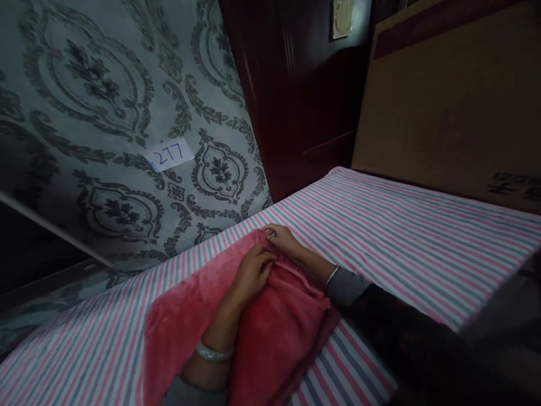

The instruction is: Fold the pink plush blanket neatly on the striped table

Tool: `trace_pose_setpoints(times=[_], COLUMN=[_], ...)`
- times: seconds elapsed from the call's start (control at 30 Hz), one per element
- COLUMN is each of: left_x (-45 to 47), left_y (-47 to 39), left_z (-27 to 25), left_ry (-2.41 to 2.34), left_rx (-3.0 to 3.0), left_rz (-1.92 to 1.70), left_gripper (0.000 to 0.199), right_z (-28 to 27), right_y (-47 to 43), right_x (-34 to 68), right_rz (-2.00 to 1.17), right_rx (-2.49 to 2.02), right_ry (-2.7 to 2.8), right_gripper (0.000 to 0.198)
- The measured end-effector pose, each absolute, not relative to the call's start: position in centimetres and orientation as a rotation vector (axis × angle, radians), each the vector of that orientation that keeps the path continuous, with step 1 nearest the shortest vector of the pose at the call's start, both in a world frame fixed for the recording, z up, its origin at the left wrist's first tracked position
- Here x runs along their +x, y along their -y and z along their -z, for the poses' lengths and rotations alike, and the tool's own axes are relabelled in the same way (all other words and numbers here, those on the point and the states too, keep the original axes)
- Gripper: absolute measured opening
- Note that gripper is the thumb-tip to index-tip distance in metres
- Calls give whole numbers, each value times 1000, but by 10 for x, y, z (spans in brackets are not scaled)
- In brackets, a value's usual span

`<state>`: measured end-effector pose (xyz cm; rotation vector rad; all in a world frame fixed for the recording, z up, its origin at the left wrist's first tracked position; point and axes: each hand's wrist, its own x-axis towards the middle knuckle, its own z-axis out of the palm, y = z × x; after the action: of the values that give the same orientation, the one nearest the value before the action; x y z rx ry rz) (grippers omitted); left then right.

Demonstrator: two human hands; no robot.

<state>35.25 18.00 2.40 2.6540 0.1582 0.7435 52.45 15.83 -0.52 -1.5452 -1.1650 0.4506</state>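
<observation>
A pinkish-red plush cloth (pixel 190 316), like a small blanket or towel, lies in folded layers on the striped sheet (pixel 380 217). Curled fingers of my left hand (pixel 252 272) grip the fabric near its upper middle, with a silvery bangle on that wrist. Just beyond it, my right hand (pixel 282 238) pinches the cloth's far edge, close to the upper right corner. Loose folds bunch up below both hands. My fingertips are partly hidden in the fabric.
A large cardboard box (pixel 448 107) stands at the back right. Patterned wallpaper (pixel 220 169) with a paper label (pixel 169 155) reading 277 rises behind the bed, beside a dark red door (pixel 296 101). At the far left is a dark panel (pixel 38 242) with a pale edge.
</observation>
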Motion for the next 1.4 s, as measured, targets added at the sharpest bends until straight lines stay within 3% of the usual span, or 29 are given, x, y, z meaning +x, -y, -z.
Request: trace_pose_setpoints(times=[1.07,1.4], left_x=[354,352], left_y=[-174,-174], left_z=[-29,-24], left_ry=[-376,-549], left_rx=[2777,2779], left_rz=[-886,-796], left_gripper=[25,35], right_z=[29,27], right_y=[-165,-165], right_x=[512,514], right_rz=[-484,-515], right_rx=[-1093,-1136], right_ry=[1091,1151], right_gripper=[35,32])
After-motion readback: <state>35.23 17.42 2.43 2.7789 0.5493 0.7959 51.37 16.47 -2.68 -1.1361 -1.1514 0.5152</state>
